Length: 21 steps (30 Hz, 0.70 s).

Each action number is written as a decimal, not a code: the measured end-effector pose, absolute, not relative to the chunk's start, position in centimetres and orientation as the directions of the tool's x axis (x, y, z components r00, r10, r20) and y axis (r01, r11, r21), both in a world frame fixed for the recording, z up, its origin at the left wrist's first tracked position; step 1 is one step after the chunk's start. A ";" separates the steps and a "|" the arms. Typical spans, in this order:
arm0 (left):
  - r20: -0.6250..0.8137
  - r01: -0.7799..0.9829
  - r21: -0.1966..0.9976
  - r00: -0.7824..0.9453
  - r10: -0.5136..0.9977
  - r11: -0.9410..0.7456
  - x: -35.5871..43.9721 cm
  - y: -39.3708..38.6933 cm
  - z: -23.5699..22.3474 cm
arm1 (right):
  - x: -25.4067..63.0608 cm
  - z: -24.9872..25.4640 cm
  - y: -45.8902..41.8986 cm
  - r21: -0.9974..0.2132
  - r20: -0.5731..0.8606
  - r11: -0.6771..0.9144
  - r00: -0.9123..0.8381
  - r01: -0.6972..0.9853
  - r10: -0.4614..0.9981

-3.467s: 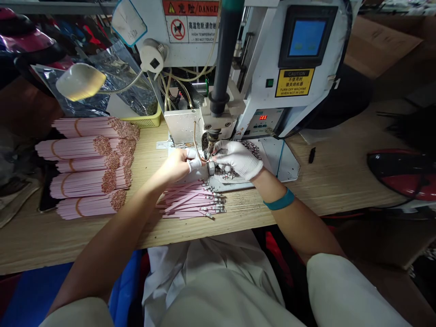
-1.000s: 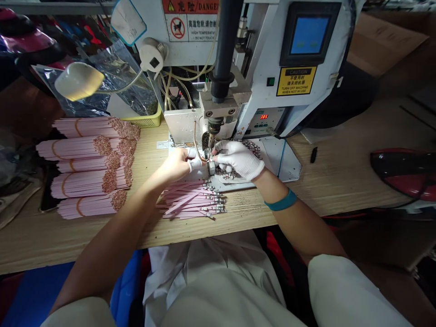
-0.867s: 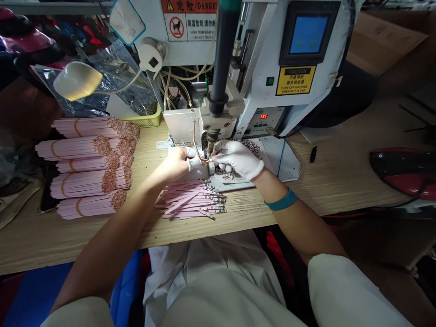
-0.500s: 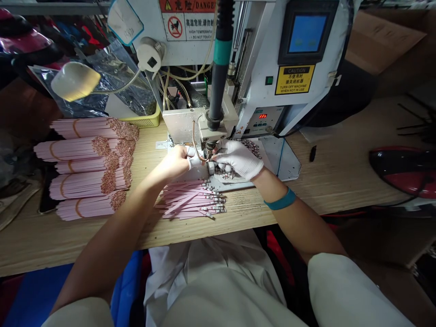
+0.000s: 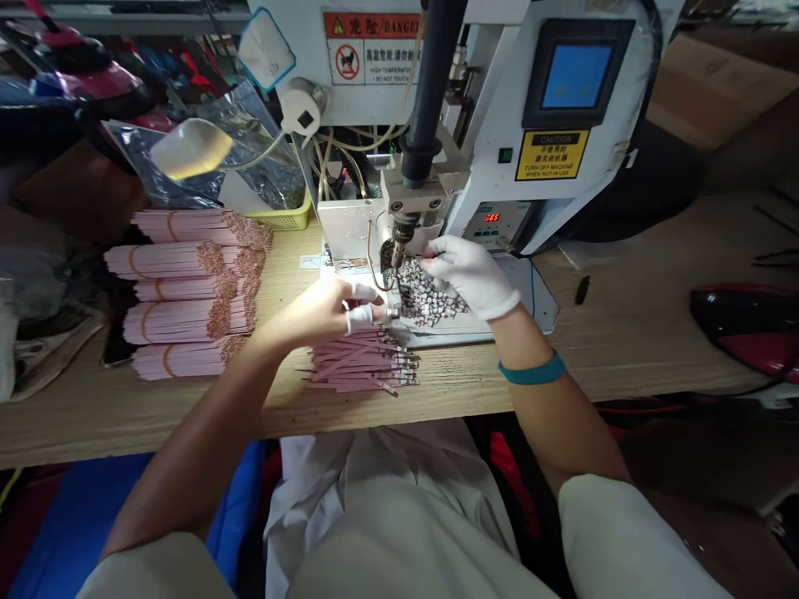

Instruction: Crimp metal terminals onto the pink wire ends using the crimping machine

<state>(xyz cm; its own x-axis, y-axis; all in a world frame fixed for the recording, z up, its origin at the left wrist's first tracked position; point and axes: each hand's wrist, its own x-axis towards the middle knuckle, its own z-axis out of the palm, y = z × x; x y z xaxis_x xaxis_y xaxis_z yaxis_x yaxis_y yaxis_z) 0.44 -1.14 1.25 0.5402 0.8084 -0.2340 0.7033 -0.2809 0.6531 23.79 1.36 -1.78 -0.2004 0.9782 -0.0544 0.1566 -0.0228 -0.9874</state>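
My left hand [image 5: 340, 312], with white cots on its fingers, is pinched closed beside the tip of the soldering machine's head [image 5: 405, 229]. What its fingertips hold is mostly hidden; a small pale piece shows at their end. Just below it lies a heap of flat pink wire strips [image 5: 359, 362] with small white connectors on their right ends. My right hand [image 5: 471, 274], in a white glove, has its fingers drawn together over a pile of small white connectors [image 5: 430, 299]. Whatever sits in that pinch is too small to name. A thin bent copper tube [image 5: 370, 258] hangs near the tip.
Banded bundles of pink strips [image 5: 178, 324] are stacked on the left. Behind them stands a yellow basket [image 5: 290, 218] with plastic bags. A lamp head [image 5: 191, 150] juts out above. The machine's screen [image 5: 578, 75] is at upper right; a red-and-black object [image 5: 746, 329] lies far right.
The soldering head has risen. My left hand has drawn back from under the tip toward the heap of strips, and my right hand has moved right, uncovering the connector pile. The view has shifted slightly.
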 end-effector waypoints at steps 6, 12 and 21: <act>0.013 0.831 0.147 0.541 0.841 -0.536 1.3 -10.2 -3.5 | 25.2 -1.5 1.3 -0.965 0.042 0.079 -0.152 0.249 0.988; 0.112 0.865 0.021 0.497 0.861 -0.502 2.2 -15.4 -6.6 | 25.4 -2.3 1.5 -0.954 0.136 0.184 -0.207 0.236 0.969; -0.062 0.855 0.033 0.518 0.853 -0.517 2.8 -14.3 -4.4 | 25.8 -3.1 2.1 -0.944 0.137 0.195 -0.218 0.267 0.966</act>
<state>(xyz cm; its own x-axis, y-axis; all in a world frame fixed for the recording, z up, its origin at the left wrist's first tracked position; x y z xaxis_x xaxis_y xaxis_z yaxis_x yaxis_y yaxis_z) 2.81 -14.31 -4.36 0.5184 0.8529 -0.0615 0.8551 -0.5174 0.0329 25.80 2.09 -3.13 -0.2180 0.9662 0.1374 0.2671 0.1945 -0.9438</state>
